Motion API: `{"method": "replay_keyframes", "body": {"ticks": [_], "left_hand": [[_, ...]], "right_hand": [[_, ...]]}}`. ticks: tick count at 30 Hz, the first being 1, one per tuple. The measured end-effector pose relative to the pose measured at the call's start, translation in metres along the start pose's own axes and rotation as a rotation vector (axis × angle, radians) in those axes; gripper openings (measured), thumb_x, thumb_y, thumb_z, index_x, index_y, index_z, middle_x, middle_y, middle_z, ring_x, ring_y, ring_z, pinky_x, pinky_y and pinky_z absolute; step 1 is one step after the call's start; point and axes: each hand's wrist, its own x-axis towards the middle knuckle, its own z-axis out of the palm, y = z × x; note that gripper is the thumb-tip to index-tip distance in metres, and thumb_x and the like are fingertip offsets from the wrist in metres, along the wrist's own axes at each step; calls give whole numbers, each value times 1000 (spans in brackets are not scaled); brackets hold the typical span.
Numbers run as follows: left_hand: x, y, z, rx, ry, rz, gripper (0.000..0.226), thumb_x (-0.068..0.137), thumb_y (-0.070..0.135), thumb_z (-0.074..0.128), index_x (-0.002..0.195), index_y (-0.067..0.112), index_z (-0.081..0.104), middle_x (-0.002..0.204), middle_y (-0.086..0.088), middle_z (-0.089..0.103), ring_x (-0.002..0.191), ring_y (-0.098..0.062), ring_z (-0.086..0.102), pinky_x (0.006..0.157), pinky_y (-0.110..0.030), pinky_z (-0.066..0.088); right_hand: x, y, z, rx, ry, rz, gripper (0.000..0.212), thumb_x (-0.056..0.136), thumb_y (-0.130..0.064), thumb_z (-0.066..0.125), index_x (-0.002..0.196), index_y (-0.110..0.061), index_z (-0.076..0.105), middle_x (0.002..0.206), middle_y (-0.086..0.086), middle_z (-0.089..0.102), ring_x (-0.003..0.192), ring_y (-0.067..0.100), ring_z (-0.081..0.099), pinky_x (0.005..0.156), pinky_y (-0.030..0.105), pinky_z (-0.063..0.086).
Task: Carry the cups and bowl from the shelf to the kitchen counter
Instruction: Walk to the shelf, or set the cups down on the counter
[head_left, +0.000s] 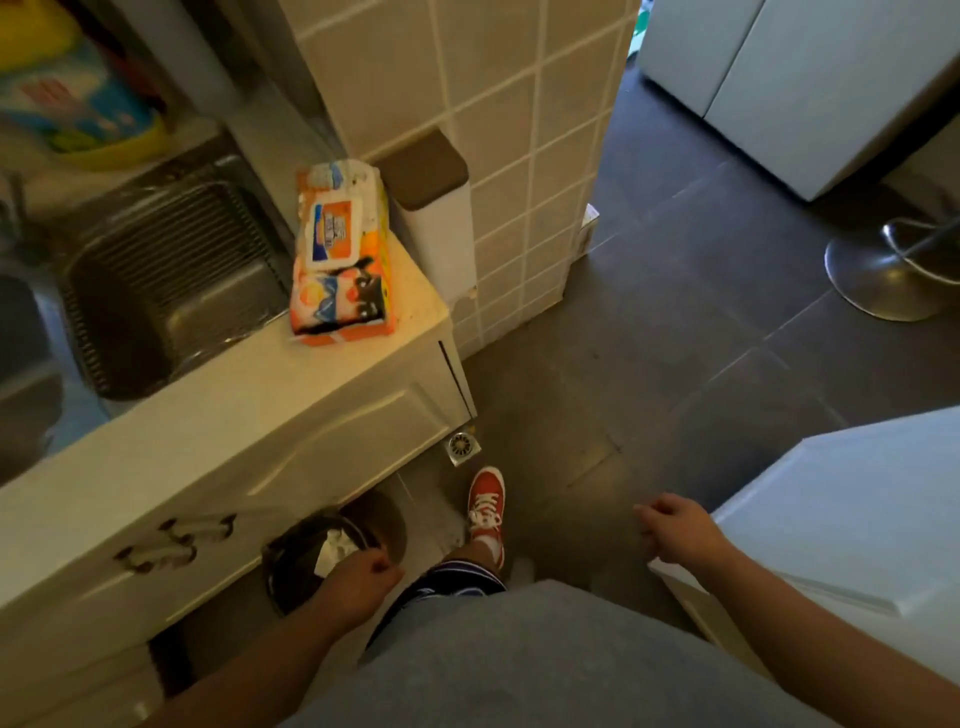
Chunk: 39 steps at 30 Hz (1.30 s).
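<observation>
Both hands carry nothing. The left hand (358, 574), low in the frame, is loosely curled above a round dark bin (317, 556). The right hand (675, 527), lower right, is half closed and bare. No cups, bowl or shelf show here (they must be somewhere else). The cream bench (218, 395) with a steel sink (171, 286) and an orange wipes pack (340, 260) fills the left side. Walking past, a foot in a red shoe (485, 506) could bump the bin.
</observation>
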Motion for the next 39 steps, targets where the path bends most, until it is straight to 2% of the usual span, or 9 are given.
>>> {"method": "replay_keyframes", "body": {"ticks": [3, 8, 12, 15, 20, 24, 29, 32, 39], "left_hand": [[35, 46, -36, 25, -12, 28, 23, 91, 29, 62, 90, 7, 70, 91, -13, 72, 85, -24, 66, 81, -35, 52], [68, 168, -69, 171, -75, 181, 17, 95, 30, 59, 91, 16, 68, 88, -7, 70, 82, -21, 66, 72, -34, 53], [93, 279, -70, 285, -133, 346, 18, 95, 32, 60, 91, 15, 67, 89, -6, 69, 85, -21, 65, 78, -36, 51], [113, 358, -64, 346, -179, 417, 27, 95, 36, 59, 103, 12, 67, 97, -10, 70, 92, -25, 67, 82, -36, 52], [148, 467, -42, 387, -210, 466, 22, 95, 35, 59, 101, 15, 66, 91, -6, 68, 90, -25, 66, 85, -42, 55], [164, 524, -34, 419, -188, 434, 20, 94, 38, 59, 102, 21, 65, 95, 0, 67, 90, -16, 63, 82, -36, 53], [172, 568, -43, 385, -129, 371, 15, 95, 34, 59, 97, 20, 64, 84, 3, 64, 77, -10, 60, 64, -27, 45], [181, 586, -53, 326, -89, 305, 17, 95, 27, 61, 97, 11, 67, 82, -4, 67, 72, -15, 60, 68, -31, 49], [222, 650, -73, 291, -141, 196, 8, 96, 32, 59, 95, 25, 63, 93, -2, 68, 84, -14, 66, 67, -26, 50]], "right_hand": [[14, -18, -19, 59, 104, 50, 24, 95, -19, 56, 94, 4, 62, 81, 21, 66, 67, 25, 62, 55, 27, 49], [24, -13, -56, 181, 227, 200, 22, 94, -24, 58, 85, -5, 65, 82, 17, 68, 74, 32, 67, 69, 39, 54], [29, 8, -80, 317, 299, 340, 22, 92, -25, 60, 83, -5, 64, 81, 18, 70, 67, 31, 66, 55, 31, 51], [43, 22, -101, 379, 312, 424, 24, 91, -26, 61, 83, -4, 64, 81, 17, 70, 66, 30, 66, 54, 29, 47], [85, 34, -160, 440, 306, 510, 25, 90, -25, 61, 84, -1, 64, 78, 17, 70, 59, 26, 63, 52, 27, 46], [130, 28, -232, 414, 282, 484, 25, 90, -23, 62, 85, 1, 64, 76, 17, 70, 55, 24, 60, 50, 28, 45], [190, -13, -330, 353, 279, 356, 24, 91, -26, 60, 79, -5, 63, 76, 13, 69, 62, 24, 64, 55, 30, 48], [230, -48, -380, 341, 268, 288, 25, 91, -27, 61, 78, -6, 64, 76, 13, 69, 62, 22, 64, 56, 30, 49], [321, -125, -463, 332, 206, 193, 21, 92, -20, 60, 83, -2, 64, 77, 17, 64, 66, 25, 58, 59, 32, 45]]}}
